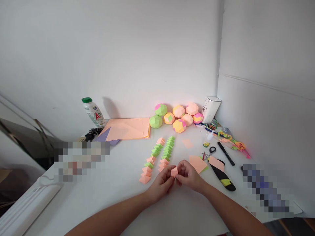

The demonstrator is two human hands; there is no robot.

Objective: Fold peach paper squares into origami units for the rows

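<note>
Both my hands meet over the white table (118, 196), pinching one small folded pink paper piece (174, 171) between them. My left hand (161, 183) grips it from the left with curled fingers. My right hand (188, 176) holds it from the right, fingers closed round it. Just beyond my hands lie two rows of folded pink and green paper units (159, 154). A flat pink sheet on a green one (198, 163) lies beside my right hand.
Several coloured paper balls (177, 116) sit by the back wall, next to a white box (210, 108). A stack of pink sheets (128, 128) and a green-capped bottle (93, 113) stand at the back left. Scissors (211, 150), a black pen (226, 153) and a black-yellow cutter (225, 178) lie to the right.
</note>
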